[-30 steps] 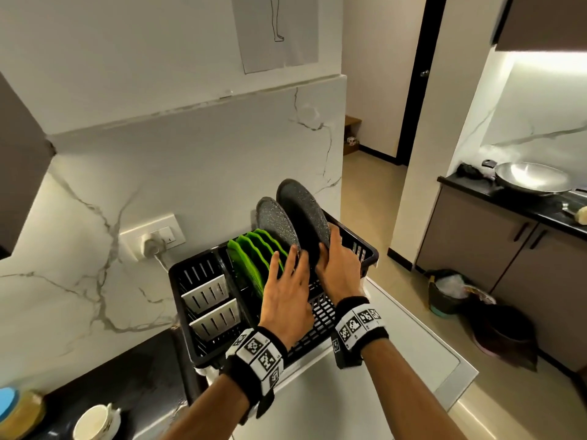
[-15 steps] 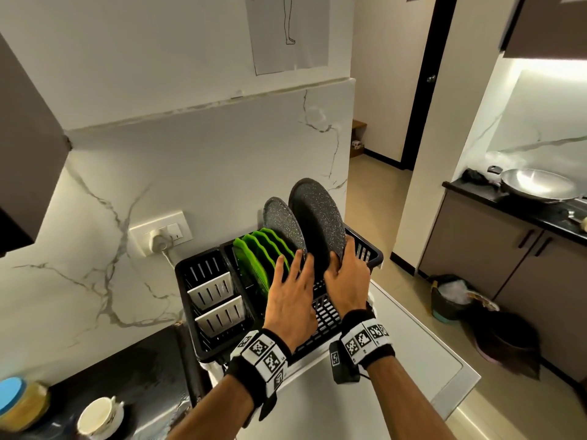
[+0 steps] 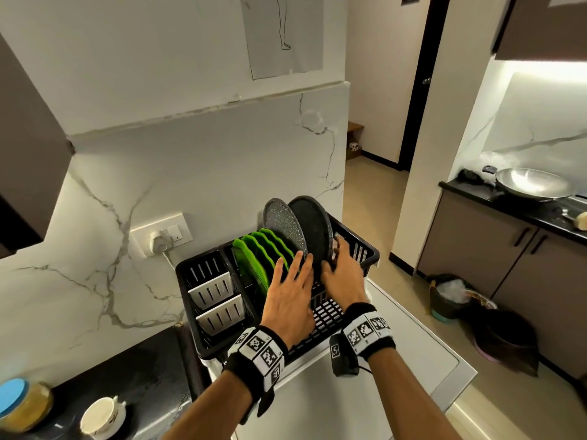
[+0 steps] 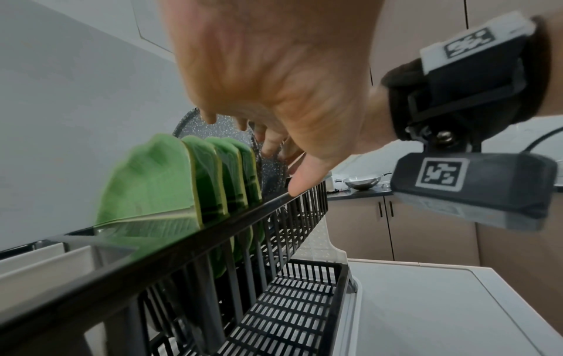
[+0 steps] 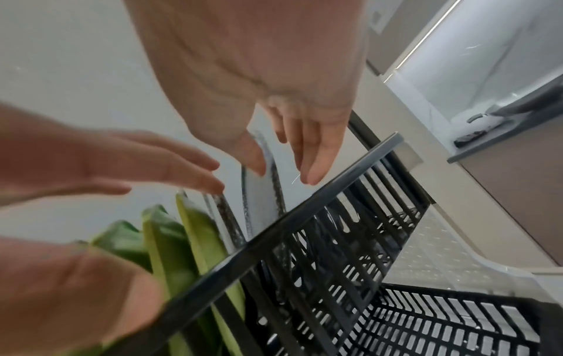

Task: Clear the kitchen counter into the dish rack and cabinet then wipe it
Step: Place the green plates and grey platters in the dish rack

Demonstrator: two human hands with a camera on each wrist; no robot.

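Note:
The black dish rack [image 3: 198,263] stands on a white appliance top, holding several green plates [image 3: 254,258] and two dark speckled plates upright. The smaller speckled plate [image 3: 282,220] stands behind the larger one [image 3: 313,227]. My left hand [image 3: 290,281] hovers over the green plates with straight, spread fingers whose tips reach the smaller plate's lower edge. My right hand [image 3: 341,271] is at the larger plate's right rim. In the right wrist view its thumb [image 5: 252,156] touches that plate's edge [image 5: 262,204], the other fingers straight beside it. The left wrist view shows the green plates [image 4: 152,180] above the rack wall [image 4: 213,240].
Two white cutlery holders [image 3: 212,290] sit in the rack's left part. On the black counter [image 3: 143,369] at lower left are a cup on a saucer [image 3: 101,414] and a blue-lidded jar [image 3: 19,401]. A wall socket [image 3: 162,239] with a plug is behind the rack. A wok [image 3: 533,185] rests on the far counter.
My right hand's fingers have slid from behind the larger dark plate down towards its lower right rim. The left hand has stayed over the green plates.

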